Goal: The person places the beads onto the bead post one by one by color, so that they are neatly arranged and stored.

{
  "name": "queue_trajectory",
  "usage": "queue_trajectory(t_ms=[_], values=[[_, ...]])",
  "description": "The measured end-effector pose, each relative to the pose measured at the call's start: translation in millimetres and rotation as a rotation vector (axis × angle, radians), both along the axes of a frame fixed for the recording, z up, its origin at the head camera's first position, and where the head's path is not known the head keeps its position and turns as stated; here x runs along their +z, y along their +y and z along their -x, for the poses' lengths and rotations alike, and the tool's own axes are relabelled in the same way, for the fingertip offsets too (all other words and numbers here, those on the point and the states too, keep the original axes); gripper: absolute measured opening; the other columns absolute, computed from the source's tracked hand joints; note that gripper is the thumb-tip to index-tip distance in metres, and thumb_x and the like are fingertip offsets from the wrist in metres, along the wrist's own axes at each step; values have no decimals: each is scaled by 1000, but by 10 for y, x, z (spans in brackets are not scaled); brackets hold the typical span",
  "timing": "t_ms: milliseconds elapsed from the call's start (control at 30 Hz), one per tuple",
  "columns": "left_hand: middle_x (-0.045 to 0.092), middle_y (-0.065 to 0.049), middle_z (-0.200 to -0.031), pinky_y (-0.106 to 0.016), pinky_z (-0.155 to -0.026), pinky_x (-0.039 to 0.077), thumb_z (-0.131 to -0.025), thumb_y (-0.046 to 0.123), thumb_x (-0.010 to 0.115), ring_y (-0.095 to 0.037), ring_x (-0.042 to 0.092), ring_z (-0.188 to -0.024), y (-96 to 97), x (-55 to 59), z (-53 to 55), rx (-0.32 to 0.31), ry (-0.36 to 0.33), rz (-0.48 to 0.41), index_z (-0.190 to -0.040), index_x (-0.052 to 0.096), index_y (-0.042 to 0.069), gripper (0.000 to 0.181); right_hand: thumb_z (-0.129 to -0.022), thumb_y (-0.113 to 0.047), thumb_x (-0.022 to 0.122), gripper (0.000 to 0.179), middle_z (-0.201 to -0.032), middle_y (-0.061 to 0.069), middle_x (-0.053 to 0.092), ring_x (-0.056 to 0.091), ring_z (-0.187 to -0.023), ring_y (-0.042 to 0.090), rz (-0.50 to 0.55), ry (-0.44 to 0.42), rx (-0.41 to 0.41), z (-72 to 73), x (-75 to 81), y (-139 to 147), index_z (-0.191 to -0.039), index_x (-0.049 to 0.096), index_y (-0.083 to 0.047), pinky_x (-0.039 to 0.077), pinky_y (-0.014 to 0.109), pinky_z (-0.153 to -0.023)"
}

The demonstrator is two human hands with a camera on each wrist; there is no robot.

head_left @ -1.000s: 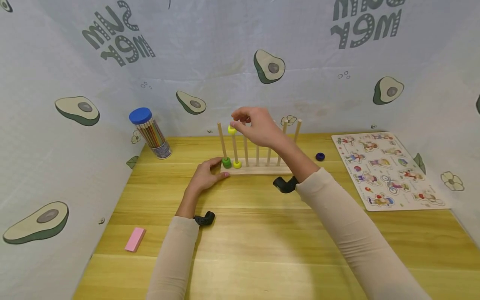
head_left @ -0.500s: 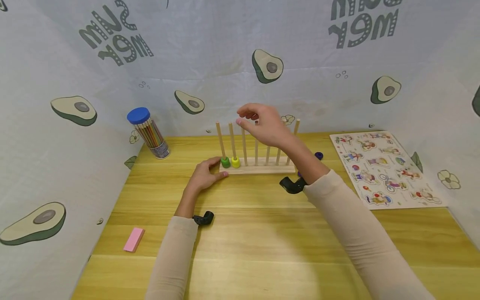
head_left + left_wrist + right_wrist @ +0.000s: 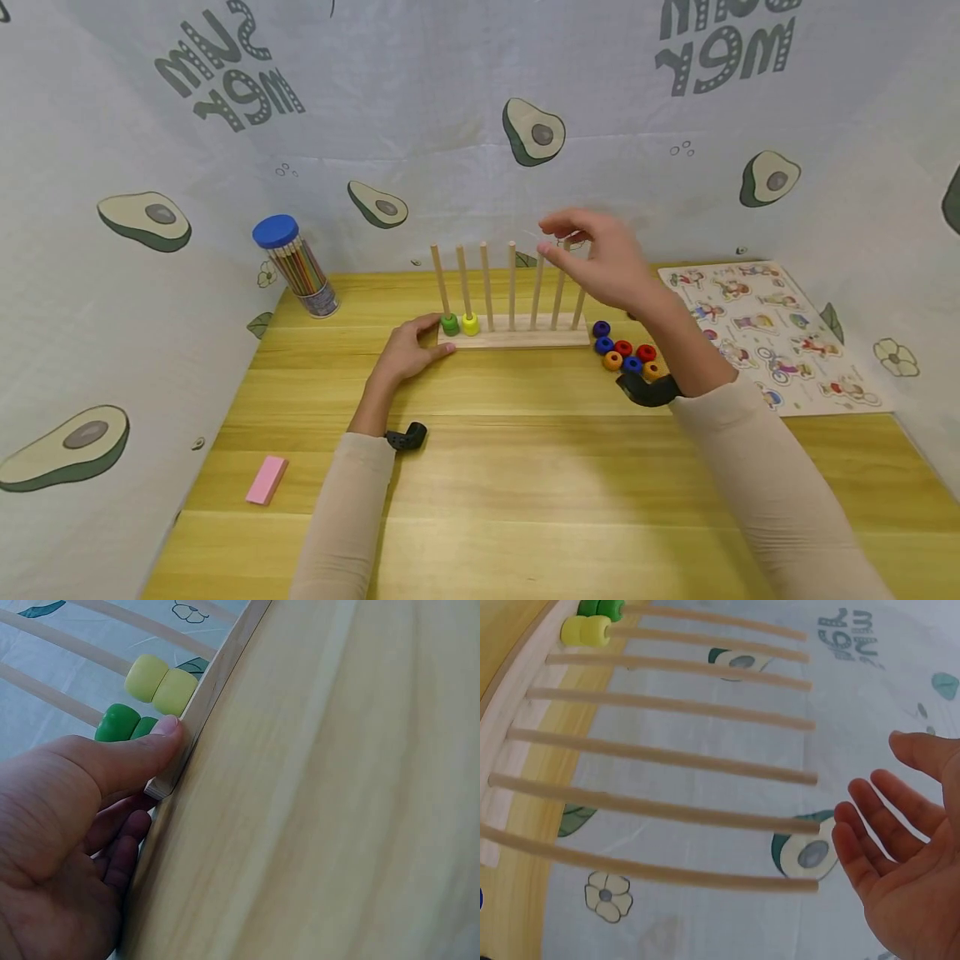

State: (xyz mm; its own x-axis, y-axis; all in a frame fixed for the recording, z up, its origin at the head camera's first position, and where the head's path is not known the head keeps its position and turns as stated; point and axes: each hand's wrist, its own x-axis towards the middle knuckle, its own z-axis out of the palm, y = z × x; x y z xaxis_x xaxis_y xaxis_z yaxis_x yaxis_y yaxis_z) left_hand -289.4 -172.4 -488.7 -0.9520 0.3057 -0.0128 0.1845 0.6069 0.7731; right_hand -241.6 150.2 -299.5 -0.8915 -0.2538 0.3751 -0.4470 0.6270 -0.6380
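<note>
A wooden peg rack (image 3: 525, 338) with a row of upright pegs stands on the table. Green beads (image 3: 450, 325) are stacked on its leftmost peg and yellow beads (image 3: 470, 325) on the peg beside it; the left wrist view shows two yellow beads (image 3: 161, 684). My left hand (image 3: 405, 350) holds the left end of the rack's base, its thumb on the front edge and fingers at the end. Raised by the tops of the right-hand pegs, my right hand (image 3: 607, 260) holds nothing. In the right wrist view its fingers (image 3: 889, 825) are spread and loosely bent, apart from the pegs.
Blue beads (image 3: 602, 329), red beads (image 3: 647, 353) and orange beads (image 3: 612, 361) lie right of the rack, partly under my right forearm. Farther right is a picture puzzle board (image 3: 757, 325). A pencil tub (image 3: 300, 271) and a pink block (image 3: 267, 480) are at the left.
The upper yellow bead has dropped down its peg onto the lower one. My right hand has let go and moved right, uncovering the loose beads. My left hand stays on the base.
</note>
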Motion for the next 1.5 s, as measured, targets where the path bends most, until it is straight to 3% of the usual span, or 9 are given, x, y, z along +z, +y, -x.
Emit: queue_trajectory(t_ms=[333,467,567,800,1000,1500], values=[[50,-8,-158,-51,-125,33,-92,39,80,-32,41,-150,10,25,-19,0,4,-6,-152,53,18,69,-104,-36,63,43,-133,15,64,59,-123,34,23,-70,-137,-277,-100,600,-138,63,-10,47,53,-104],[51,-8,-158,-51,-125,33,-92,38,80,-32,40,-151,13,24,-20,-2,1,-5,-152,53,18,69,-104,-38,62,45,-134,16,63,60,-121,35,14,-104,-186,-307,-222,802,-140,61,-11,47,45,-99],[51,-8,-158,-51,-125,32,-92,38,80,-32,40,-151,0,21,-15,0,-1,-4,-152,53,18,69,-104,-39,62,49,-137,17,60,58,-121,36,15,-140,-212,-271,-361,928,-142,59,-9,46,42,-99],[51,-8,-157,-50,-125,32,-92,39,79,-32,40,-151,-9,7,-4,4,-3,11,-153,52,17,70,-104,-46,58,58,-141,24,56,55,-123,43,-20,-251,-269,-137,-788,1234,-145,54,-5,49,59,-100],[50,-8,-158,-51,-125,32,-91,39,80,-32,39,-151,9,3,-11,3,-6,6,-153,52,18,70,-104,-48,57,62,-141,25,55,56,-125,44,-54,-321,-298,-7,-1130,1427,-147,51,-3,52,61,-97],[50,-8,-158,-50,-126,32,-92,36,80,-31,39,-151,23,10,-19,9,-8,-10,-152,53,17,69,-106,-41,57,62,-146,30,50,52,-131,50,-40,-445,-325,144,-1432,1462,-150,46,1,49,63,-104]])
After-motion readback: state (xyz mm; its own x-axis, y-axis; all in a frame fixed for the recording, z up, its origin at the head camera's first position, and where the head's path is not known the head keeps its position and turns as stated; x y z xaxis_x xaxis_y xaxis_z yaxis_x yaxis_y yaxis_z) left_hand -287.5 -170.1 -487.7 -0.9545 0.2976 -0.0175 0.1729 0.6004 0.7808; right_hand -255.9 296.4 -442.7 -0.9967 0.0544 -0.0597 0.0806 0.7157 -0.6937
